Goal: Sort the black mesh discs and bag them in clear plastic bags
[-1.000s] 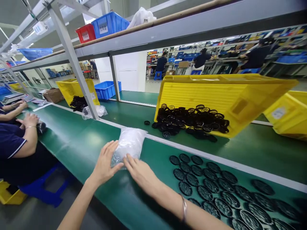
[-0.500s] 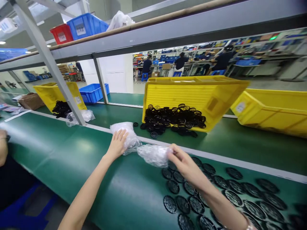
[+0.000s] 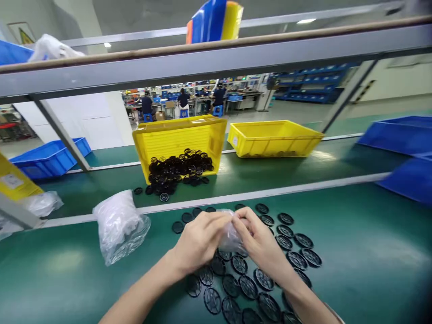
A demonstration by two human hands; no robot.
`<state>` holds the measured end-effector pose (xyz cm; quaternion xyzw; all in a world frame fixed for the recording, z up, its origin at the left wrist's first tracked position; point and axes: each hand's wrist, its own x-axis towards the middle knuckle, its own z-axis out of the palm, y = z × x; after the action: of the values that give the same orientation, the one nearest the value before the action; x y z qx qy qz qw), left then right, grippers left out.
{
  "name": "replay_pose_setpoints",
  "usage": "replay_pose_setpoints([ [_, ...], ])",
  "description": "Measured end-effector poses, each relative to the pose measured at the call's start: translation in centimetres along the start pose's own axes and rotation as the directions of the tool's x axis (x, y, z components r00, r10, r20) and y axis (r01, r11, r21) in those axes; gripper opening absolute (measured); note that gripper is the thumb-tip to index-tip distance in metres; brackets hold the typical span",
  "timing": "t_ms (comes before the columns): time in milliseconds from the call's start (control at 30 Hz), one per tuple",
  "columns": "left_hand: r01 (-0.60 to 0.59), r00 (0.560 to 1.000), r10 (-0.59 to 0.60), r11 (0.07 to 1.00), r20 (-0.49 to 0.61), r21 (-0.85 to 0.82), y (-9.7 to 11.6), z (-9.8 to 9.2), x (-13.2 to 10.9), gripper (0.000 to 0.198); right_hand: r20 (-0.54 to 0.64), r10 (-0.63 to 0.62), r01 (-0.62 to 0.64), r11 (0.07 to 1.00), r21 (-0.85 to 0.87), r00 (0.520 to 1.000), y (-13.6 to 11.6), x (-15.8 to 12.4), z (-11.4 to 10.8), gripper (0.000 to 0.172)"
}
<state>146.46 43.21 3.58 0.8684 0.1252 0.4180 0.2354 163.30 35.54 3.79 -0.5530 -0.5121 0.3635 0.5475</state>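
My left hand (image 3: 201,238) and my right hand (image 3: 259,238) meet over the green work surface, both with fingers closed on a small clear plastic bag (image 3: 230,240). The right thumb and index finger pinch the bag's upper edge. The bag's contents cannot be made out. Beneath and around the hands lie several flat black spoked discs (image 3: 248,287), like small wheels, spread over the surface. Some are hidden by my hands and forearms. A bigger clear bag packed with white contents (image 3: 116,218) rests to the left, apart from both hands.
Behind a pale dividing strip (image 3: 243,196), a yellow bin (image 3: 178,135) tipped on its side spills a heap of black discs (image 3: 182,168). Another yellow bin (image 3: 275,141) stands to its right. Blue bins (image 3: 401,139) sit at far right. A shelf beam (image 3: 216,58) crosses overhead.
The view has swung right. My left hand has let go of the bigger bag and joined my right on the small bag, which is now over the black discs.
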Motion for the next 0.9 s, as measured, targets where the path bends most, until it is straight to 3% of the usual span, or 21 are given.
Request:
replay_pose_setpoints([
  [33,0.105,0.993,-0.112,0.985,-0.043,-0.139,-0.4,0.8,0.8,0.023,-0.036,0.016,-0.016,1.0,0.007,0.999,0.1,-0.7,-1.3,0.047],
  [100,0.294,0.932,-0.354,0.863,-0.076,-0.412,-1.0,1.8,2.2,0.02,-0.123,0.062,-0.054,0.996,0.066,0.99,0.3,-1.9,-3.9,0.046],
  [167,0.367,0.892,-0.452,0.733,-0.007,-0.572,-0.7,2.5,3.2,0.021,-0.257,0.094,-0.06,0.989,0.137,0.962,0.4,-2.8,-5.7,0.044],
  [200,0.374,0.901,-0.43,0.702,0.059,-0.606,-0.3,2.9,3.4,0.025,-0.326,0.101,-0.05,0.986,0.161,0.94,0.4,-3.0,-6.1,0.044],
  [267,0.385,0.922,-0.308,0.699,0.233,-0.602,0.8,4.0,3.6,0.058,-0.385,0.093,-0.027,0.984,0.174,0.918,0.2,-3.2,-6.0,0.044],
  [333,0.386,0.914,-0.22,0.732,0.342,-0.562,1.6,5.1,3.6,0.082,-0.333,0.062,-0.01,0.988,0.156,0.941,-0.2,-3.1,-5.4,0.044],
  [367,0.392,0.909,-0.221,0.74,0.353,-0.547,1.7,5.5,3.6,0.076,-0.289,0.046,-0.004,0.989,0.145,0.956,-0.4,-3.0,-5.2,0.043],
  [467,0.455,0.89,-0.368,0.672,0.271,-0.584,0.4,5.2,4.3,0.028,-0.221,0.025,-0.006,0.996,0.084,0.975,-0.6,-3.3,-5.6,0.039],
  [533,0.49,0.862,-0.448,0.614,0.238,-0.619,-1.1,3.9,4.8,0.019,-0.201,0.021,-0.024,1.0,-0.014,0.979,-0.5,-3.6,-6.7,0.036],
  [567,0.493,0.86,-0.454,0.621,0.234,-0.609,-1.8,3.2,5.0,0.017,-0.173,0.018,-0.032,0.996,-0.077,0.985,-0.3,-3.8,-7.3,0.036],
  [633,0.467,0.884,-0.41,0.729,0.227,-0.501,-2.7,1.7,5.1,0.011,-0.091,0.023,-0.042,0.977,-0.21,0.996,0.1,-4.0,-8.4,0.035],
  [700,0.385,0.921,-0.342,0.871,0.183,-0.307,-3.0,1.0,4.9,0.014,0.005,0.044,-0.04,0.939,-0.342,0.999,0.4,-4.0,-9.0,0.032],
  [767,0.305,0.95,-0.297,0.948,0.094,-0.091,-3.1,0.8,4.6,0.025,0.042,0.05,-0.025,0.891,-0.454,0.998,0.5,-3.9,-9.2,0.03],
  [833,0.289,0.957,-0.29,0.956,0.015,0.059,-3.0,1.0,4.4,0.028,-0.075,-0.036,-0.011,0.838,-0.546,0.996,0.5,-3.8,-9.1,0.03],
  [900,0.343,0.939,-0.344,0.938,-0.003,0.04,-2.8,1.1,4.4,0.023,-0.227,-0.177,0.002,0.792,-0.61,0.958,0.4,-3.7,-9.1,0.031],
])
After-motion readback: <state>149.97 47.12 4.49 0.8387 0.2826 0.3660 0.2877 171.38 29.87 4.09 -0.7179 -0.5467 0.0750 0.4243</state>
